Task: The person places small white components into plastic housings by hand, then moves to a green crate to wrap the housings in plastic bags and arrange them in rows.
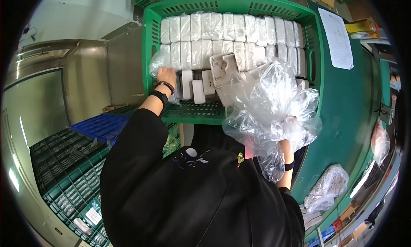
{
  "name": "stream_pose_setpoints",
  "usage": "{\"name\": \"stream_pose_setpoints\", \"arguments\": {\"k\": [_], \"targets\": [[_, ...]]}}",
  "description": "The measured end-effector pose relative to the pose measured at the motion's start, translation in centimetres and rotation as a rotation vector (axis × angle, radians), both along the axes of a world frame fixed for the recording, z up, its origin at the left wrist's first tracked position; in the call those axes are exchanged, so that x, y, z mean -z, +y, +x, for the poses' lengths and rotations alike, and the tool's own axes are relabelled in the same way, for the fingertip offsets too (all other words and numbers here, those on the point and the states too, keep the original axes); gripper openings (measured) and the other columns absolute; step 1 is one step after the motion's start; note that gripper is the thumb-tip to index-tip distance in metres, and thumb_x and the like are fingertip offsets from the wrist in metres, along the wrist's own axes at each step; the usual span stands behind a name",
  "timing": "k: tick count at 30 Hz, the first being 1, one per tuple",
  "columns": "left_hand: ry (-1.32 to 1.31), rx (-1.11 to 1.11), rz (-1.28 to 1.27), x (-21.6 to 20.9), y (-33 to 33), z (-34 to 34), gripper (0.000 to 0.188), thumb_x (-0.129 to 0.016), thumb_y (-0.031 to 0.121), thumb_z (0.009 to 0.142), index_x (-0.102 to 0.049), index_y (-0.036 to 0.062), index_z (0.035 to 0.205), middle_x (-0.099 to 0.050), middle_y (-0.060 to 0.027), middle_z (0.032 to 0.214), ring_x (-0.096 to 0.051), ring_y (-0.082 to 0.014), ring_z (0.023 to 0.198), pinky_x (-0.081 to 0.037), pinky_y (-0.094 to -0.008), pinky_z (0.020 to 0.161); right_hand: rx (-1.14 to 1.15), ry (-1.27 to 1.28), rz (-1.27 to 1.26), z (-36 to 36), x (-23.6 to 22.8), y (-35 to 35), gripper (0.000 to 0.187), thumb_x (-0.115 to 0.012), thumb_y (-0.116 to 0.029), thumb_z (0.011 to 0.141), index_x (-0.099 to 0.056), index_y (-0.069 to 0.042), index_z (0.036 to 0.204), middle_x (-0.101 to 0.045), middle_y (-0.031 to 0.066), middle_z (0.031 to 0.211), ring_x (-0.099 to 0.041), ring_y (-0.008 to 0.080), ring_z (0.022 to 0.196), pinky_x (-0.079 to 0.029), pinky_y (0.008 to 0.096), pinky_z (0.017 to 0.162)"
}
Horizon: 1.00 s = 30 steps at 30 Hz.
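Note:
My left hand (168, 77) reaches into the left side of a green plastic crate (149, 37). Its fingers curl downward beside crumpled clear wrap (160, 61), and what they grip is hidden. Under and partly behind a large clear plastic bag (265, 99), my right hand (290, 124) is closed on the film. A white socket housing (224, 68) with a round recess shows at the bag's upper left. Between my hands stand several unwrapped white blocks (198, 91), and one white socket piece (208, 81) has small holes in its face.
Two rows of plastic-wrapped white blocks (212, 26) fill the crate's far part. On the green table (342, 101) lie a paper sheet (336, 38) and a bagged bundle (329, 187). Stacked crates (81, 178) and a blue crate (100, 126) stand at my left.

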State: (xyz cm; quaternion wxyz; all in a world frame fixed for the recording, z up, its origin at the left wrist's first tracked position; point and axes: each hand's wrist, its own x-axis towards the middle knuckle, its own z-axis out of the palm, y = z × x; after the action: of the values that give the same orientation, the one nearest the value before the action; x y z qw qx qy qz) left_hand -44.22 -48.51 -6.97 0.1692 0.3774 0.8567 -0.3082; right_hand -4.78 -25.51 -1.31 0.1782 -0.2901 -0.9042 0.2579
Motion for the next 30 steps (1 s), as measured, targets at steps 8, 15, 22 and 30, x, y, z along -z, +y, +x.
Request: {"name": "stream_pose_setpoints", "arguments": {"k": [8, 15, 22, 30], "targets": [[-0.155, -0.074, -0.127, 0.2, -1.4, -2.7, 0.016, -0.051, 0.017, 0.076, -0.063, 0.0128, 0.086, -0.061, -0.0049, 0.085, -0.051, -0.0205, 0.095, -0.032, -0.037, 0.086, -0.107, -0.103, 0.113, 0.8, -1.0, -0.1, 0.028, -0.059, -0.011, 0.069, -0.056, -0.006, 0.096, -0.057, 0.0103, 0.092, -0.051, 0.0294, 0.093, -0.039, 0.0408, 0.082], [-0.111, -0.055, 0.211, -6.7, 0.3, -2.0, 0.019, -0.055, 0.021, 0.075, -0.063, 0.0156, 0.091, -0.058, -0.0045, 0.095, -0.047, -0.0203, 0.103, -0.035, -0.0364, 0.085, -0.081, -0.18, 0.152, 0.0, -4.3, 0.7, 0.021, -0.057, -0.012, 0.07, -0.057, -0.008, 0.09, -0.058, 0.0098, 0.089, -0.053, 0.0273, 0.089, -0.04, 0.0384, 0.079], [-0.006, 0.406, 0.224, -3.3, -3.0, -0.7, 0.02, -0.053, 0.021, 0.075, -0.062, 0.0148, 0.092, -0.053, -0.003, 0.097, -0.046, -0.0182, 0.1, -0.034, -0.0356, 0.081, -0.009, -0.269, -0.109, -3.9, -8.0, 0.7, 0.017, -0.058, -0.014, 0.069, -0.057, -0.005, 0.083, -0.058, 0.0112, 0.08, -0.056, 0.0274, 0.076, -0.044, 0.0346, 0.068], [-0.19, 0.396, 0.021, -2.5, -1.9, -2.0, 0.019, -0.051, 0.017, 0.073, -0.062, 0.0163, 0.089, -0.053, -0.0043, 0.094, -0.053, -0.0217, 0.091, -0.036, -0.038, 0.077, -0.126, 0.022, 0.039, -3.3, -6.5, -0.3, 0.017, -0.054, -0.017, 0.073, -0.056, -0.003, 0.083, -0.058, 0.0123, 0.076, -0.057, 0.0294, 0.068, -0.045, 0.0347, 0.062]]}}
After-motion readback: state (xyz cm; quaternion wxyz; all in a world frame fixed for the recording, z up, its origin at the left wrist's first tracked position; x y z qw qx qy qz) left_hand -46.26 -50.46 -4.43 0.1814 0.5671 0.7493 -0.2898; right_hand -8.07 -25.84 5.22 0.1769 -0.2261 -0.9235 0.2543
